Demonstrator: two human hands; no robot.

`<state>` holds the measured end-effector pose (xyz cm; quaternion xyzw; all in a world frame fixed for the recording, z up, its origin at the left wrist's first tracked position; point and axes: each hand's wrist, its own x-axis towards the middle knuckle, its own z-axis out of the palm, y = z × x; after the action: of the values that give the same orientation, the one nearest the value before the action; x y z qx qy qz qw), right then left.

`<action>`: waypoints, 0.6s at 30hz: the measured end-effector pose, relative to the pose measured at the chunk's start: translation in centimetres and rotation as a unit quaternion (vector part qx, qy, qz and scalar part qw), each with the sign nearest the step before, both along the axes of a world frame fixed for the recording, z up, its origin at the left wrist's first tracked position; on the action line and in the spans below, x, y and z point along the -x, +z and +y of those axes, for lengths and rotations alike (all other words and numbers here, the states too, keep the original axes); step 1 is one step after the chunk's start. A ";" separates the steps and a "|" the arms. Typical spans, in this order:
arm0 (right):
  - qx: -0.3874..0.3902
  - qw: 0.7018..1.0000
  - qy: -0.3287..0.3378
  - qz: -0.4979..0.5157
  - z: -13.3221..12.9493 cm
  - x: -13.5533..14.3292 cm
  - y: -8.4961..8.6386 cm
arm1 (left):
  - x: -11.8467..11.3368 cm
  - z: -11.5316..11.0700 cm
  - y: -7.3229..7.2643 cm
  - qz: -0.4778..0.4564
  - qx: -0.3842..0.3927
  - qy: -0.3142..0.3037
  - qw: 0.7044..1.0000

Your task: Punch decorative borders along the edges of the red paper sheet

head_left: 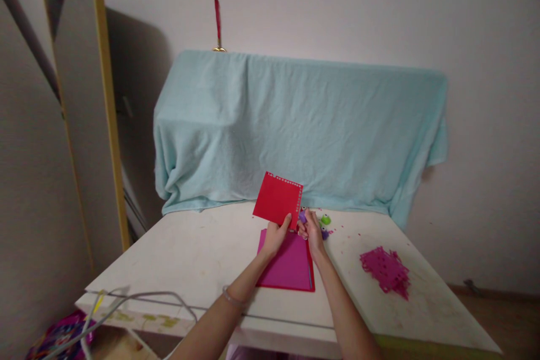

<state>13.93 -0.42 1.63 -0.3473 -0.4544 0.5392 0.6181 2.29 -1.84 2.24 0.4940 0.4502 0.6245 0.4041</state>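
My left hand (275, 237) holds a red sheet of paper (277, 198) by its lower edge, lifted above the white table (198, 259). The sheet's top and right edges carry a row of small punched holes. My right hand (311, 229) is closed on a small purple punch (302, 216) at the sheet's lower right corner. Under both hands lies a stack of magenta and red paper (289, 264) flat on the table. A green punch (325, 219) sits just right of my right hand.
A pile of pink cut paper pieces (386, 271) lies on the table's right side, with small scraps near the punches. A light blue cloth (295, 129) drapes a large object behind the table. A gold-framed mirror (84, 95) leans at the left. White cables (126, 301) hang over the front left corner.
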 end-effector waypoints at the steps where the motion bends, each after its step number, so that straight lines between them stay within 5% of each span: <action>1: 0.000 1.000 0.002 -0.001 0.0 0.0 -0.1 | 0.0 0.0 -0.1 -0.001 -0.004 0.001 1.000; 18: -0.005 1.000 -0.008 -0.006 -0.1 0.2 0.1 | 0.2 0.9 -1.5 0.015 -0.072 -0.023 0.997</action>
<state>13.73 -0.52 1.70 -0.3510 -0.4576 0.5297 0.6219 2.07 -0.98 0.71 0.5415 0.3987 0.6380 0.3751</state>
